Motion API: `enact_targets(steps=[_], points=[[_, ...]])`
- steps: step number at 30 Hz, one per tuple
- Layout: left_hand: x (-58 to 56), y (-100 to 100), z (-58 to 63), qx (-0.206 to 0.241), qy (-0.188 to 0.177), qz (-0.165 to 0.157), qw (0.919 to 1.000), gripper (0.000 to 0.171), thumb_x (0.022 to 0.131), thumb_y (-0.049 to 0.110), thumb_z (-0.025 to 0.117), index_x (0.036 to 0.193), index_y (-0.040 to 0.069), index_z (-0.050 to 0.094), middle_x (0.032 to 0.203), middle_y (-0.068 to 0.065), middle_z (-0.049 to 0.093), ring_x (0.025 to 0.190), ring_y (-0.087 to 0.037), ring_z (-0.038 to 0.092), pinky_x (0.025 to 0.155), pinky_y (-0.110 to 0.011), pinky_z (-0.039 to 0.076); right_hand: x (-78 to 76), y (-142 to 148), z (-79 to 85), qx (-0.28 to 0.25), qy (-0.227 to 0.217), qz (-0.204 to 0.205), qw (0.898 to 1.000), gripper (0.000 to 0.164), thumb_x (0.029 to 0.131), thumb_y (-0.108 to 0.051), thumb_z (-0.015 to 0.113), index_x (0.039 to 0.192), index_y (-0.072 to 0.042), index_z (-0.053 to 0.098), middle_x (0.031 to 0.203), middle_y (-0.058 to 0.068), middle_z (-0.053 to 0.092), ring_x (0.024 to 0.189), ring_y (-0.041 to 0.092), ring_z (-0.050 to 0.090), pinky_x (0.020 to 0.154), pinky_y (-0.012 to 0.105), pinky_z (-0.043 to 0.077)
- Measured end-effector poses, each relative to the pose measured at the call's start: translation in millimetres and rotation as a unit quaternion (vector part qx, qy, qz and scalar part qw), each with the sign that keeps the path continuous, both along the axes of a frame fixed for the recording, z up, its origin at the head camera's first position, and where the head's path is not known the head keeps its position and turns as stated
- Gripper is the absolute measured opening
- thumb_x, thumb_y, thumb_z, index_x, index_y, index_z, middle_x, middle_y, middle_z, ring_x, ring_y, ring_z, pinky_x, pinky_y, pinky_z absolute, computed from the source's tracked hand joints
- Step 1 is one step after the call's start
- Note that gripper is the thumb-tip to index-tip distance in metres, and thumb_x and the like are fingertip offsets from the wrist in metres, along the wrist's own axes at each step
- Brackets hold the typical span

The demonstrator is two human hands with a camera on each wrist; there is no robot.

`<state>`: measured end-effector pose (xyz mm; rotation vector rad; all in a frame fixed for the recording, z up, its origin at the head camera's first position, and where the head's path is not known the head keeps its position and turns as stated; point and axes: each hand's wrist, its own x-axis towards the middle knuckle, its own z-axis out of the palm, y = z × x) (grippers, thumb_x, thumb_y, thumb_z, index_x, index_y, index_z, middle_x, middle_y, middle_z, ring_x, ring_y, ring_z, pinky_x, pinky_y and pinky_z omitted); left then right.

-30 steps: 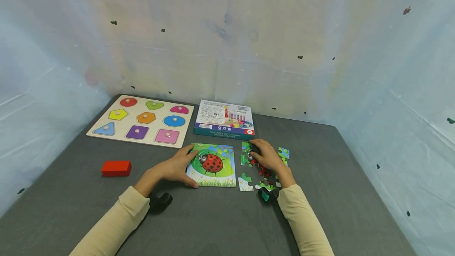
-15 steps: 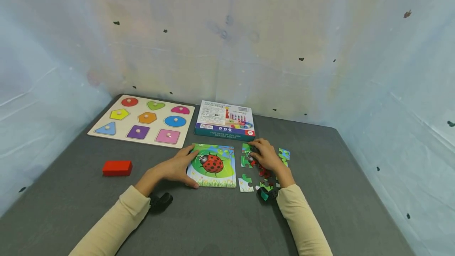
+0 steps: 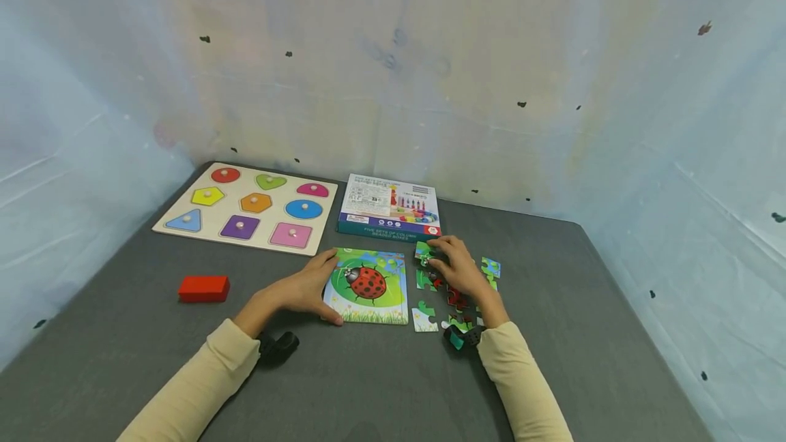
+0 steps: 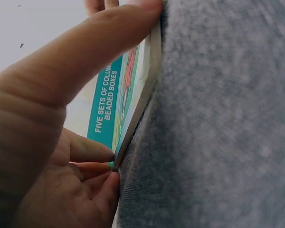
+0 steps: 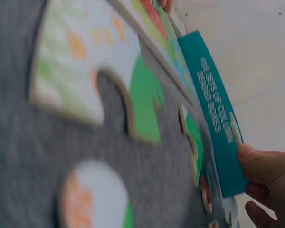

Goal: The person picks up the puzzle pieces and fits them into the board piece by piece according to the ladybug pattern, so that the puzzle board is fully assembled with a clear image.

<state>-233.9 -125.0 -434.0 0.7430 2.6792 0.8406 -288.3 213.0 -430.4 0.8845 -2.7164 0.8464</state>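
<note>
A square ladybug picture board (image 3: 367,284) lies flat on the grey table in the head view. My left hand (image 3: 302,288) grips its left side, thumb at the near edge and fingers at the far left corner. The left wrist view shows that thumb (image 4: 85,52) along the board's edge. To the right, my right hand (image 3: 459,269) pinches a green and blue jigsaw piece (image 3: 422,251) between thumb and fingers. In the right wrist view this piece (image 5: 235,127) is seen edge-on, raised over the table. Several loose pieces lie beneath and around that hand, including a white corner piece (image 3: 424,319).
Behind the board stands a teal box (image 3: 389,207) with printed lettering. A knobbed shape puzzle (image 3: 244,209) occupies the back left, with a red block (image 3: 204,288) in front of it. A pale sheet (image 3: 393,74) hangs behind the table.
My right fingers have drawn the far left jigsaw piece up and slightly away from the piece below it. The left hand keeps its hold on the board.
</note>
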Motion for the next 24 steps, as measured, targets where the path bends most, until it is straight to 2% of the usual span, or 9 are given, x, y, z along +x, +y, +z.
enact_targets(steps=[8, 15, 20, 24], points=[[1.4, -1.3, 1.8, 0.008, 0.001, 0.001, 1.0000, 0.119, 0.061, 0.052, 0.082, 0.144, -0.008, 0.021, 0.151, -0.024, 0.012, 0.137, -0.038, 0.016, 0.106, -0.054, 0.024, 4.8, -22.9, 8.4, -0.035, -0.007, 0.021, 0.999, 0.038, 0.092, -0.013, 0.059, 0.128, -0.002, 0.053, 0.119, 0.015, 0.049, 0.111, 0.029, 0.046, 0.090, 0.048, 0.040], [2.2, -2.2, 1.4, 0.014, 0.006, -0.005, 0.9999, 0.118, 0.061, 0.051, 0.083, 0.143, -0.009, 0.022, 0.150, -0.025, 0.012, 0.137, -0.039, 0.015, 0.106, -0.054, 0.023, 12.6, -50.9, 16.5, -0.044, 0.018, 0.061, 0.997, 0.039, 0.090, -0.011, 0.061, 0.127, -0.001, 0.054, 0.117, 0.014, 0.051, 0.109, 0.027, 0.049, 0.089, 0.045, 0.042], [2.0, -2.6, 1.3, 0.010, 0.005, -0.004, 0.9999, 0.118, 0.061, 0.051, 0.083, 0.143, -0.009, 0.022, 0.150, -0.025, 0.013, 0.137, -0.039, 0.016, 0.107, -0.054, 0.023, 16.7, -76.7, 16.2, -0.047, 0.028, 0.089, 0.995, 0.038, 0.089, -0.009, 0.063, 0.124, 0.001, 0.055, 0.114, 0.015, 0.051, 0.104, 0.029, 0.049, 0.081, 0.044, 0.043], [2.0, -2.1, 2.8, 0.006, 0.004, -0.005, 1.0000, 0.119, 0.061, 0.052, 0.082, 0.143, -0.010, 0.022, 0.150, -0.026, 0.013, 0.137, -0.040, 0.015, 0.107, -0.054, 0.022, 18.2, -94.0, 12.2, -0.040, 0.023, 0.089, 0.995, 0.038, 0.089, -0.012, 0.063, 0.124, 0.000, 0.055, 0.114, 0.014, 0.052, 0.104, 0.028, 0.049, 0.082, 0.043, 0.043]])
